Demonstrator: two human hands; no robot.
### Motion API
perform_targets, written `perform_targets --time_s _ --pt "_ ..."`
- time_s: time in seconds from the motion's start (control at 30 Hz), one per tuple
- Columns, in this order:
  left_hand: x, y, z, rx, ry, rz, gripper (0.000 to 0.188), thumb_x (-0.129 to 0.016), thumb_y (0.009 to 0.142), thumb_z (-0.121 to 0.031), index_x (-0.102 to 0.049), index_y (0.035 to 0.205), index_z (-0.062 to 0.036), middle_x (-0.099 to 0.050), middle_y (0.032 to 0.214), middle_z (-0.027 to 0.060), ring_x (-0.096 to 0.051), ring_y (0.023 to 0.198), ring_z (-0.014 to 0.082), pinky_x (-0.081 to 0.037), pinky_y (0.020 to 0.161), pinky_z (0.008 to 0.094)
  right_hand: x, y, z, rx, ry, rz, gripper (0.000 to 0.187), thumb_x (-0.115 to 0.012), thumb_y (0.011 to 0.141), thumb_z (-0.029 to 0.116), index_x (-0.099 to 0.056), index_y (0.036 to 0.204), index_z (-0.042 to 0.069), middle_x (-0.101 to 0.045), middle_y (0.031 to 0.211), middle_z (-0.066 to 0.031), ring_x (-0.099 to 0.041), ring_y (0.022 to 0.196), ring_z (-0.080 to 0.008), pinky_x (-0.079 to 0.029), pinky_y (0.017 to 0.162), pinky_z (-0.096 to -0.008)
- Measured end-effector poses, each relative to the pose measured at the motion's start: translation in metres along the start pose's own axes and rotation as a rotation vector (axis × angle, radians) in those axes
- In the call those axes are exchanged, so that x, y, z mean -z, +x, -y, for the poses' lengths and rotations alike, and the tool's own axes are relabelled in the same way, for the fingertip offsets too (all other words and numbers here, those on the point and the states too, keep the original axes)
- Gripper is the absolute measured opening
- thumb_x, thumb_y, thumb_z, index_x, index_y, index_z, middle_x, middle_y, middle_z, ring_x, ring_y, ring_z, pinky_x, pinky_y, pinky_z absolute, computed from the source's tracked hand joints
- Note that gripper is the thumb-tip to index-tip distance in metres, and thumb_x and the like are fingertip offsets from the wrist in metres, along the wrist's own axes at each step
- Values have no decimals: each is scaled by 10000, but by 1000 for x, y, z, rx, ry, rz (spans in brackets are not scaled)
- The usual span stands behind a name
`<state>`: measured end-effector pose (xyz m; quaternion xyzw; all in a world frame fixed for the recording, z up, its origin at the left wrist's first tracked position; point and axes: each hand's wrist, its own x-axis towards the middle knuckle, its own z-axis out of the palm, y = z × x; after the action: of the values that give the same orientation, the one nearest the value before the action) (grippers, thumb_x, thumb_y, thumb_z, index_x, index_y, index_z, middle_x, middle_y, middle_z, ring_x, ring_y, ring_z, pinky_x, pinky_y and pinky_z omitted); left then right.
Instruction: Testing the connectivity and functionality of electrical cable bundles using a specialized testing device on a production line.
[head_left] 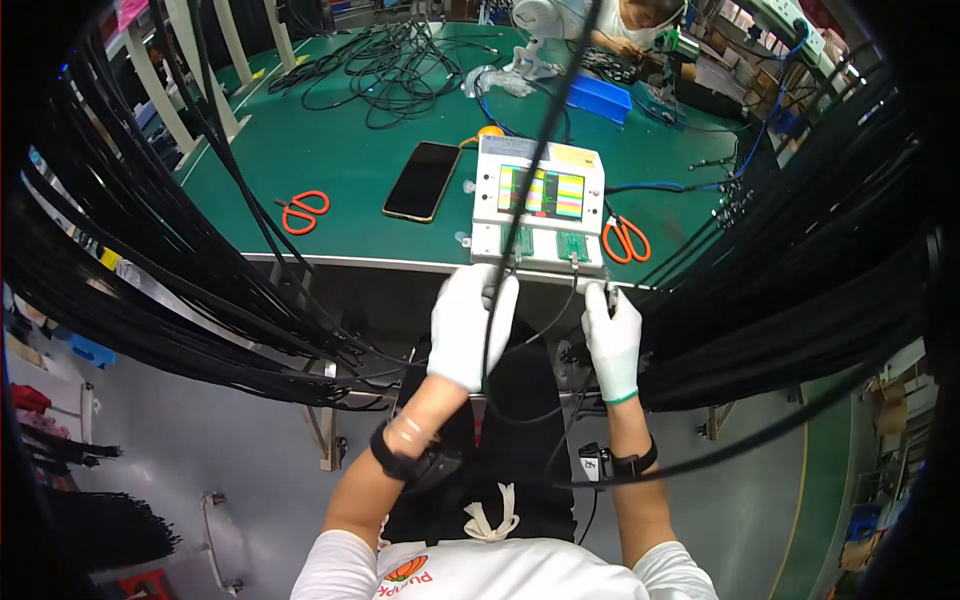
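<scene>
A white cable tester [540,190] with a lit colour screen sits at the table's front edge. Two small green boards [572,246] are set in its front. A black cable [574,290] runs from the right board, curving down toward my lap. My left hand [468,325], in a white glove, is closed around a black cable just in front of the tester; another cable crossing close to the camera hides part of it. My gloved right hand [613,340] pinches a small dark cable plug [613,296] by the tester's right front corner.
Orange-handled scissors [303,212] and a phone [423,181] lie left of the tester; a second pair of scissors [626,240] lies right. Thick bundles of black cables [120,240] hang at both sides. Behind are loose cables [390,70], a blue bin [600,98], a white fan [537,40] and another person [640,20].
</scene>
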<state>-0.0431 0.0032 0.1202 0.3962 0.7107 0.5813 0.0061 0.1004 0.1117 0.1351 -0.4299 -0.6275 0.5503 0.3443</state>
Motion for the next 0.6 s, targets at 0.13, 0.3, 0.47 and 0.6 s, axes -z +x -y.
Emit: perform_targets --time_s 0.13,0.3,0.47,0.6 --pt "-15 34 21 723 -827 407 349 -563 1013 -308 -674 977 21 -667 751 63 -615 568 103 -510 499 223 -14 25 -7 -32 106 61 252 -611 989 202 -735 928 -9 -463 570 71 -378 498 -18 -268 467 -246" --pt "-25 27 6 698 -778 250 315 -584 1000 -248 -695 849 6 -569 610 -2 -459 459 51 -361 410 204 -22 28 -6 140 97 65 255 -623 971 203 -695 806 23 -444 548 80 -332 436 -5 -220 421 -217" --pt "-20 -1 -7 551 -732 204 292 -589 999 -221 -676 835 5 -509 573 -27 -354 413 24 -249 389 192 -15 3 -6 98 -81 80 228 -593 977 168 -718 910 -9 -525 638 55 -429 574 -24 -340 522 -235" --pt "-21 -12 -6 473 -566 302 225 -634 969 -184 -704 987 29 -638 728 3 -528 649 23 -418 569 210 -12 -17 -16 117 120 262 298 -463 990 129 -621 1203 -7 -424 646 67 -350 529 -12 -274 478 -206"
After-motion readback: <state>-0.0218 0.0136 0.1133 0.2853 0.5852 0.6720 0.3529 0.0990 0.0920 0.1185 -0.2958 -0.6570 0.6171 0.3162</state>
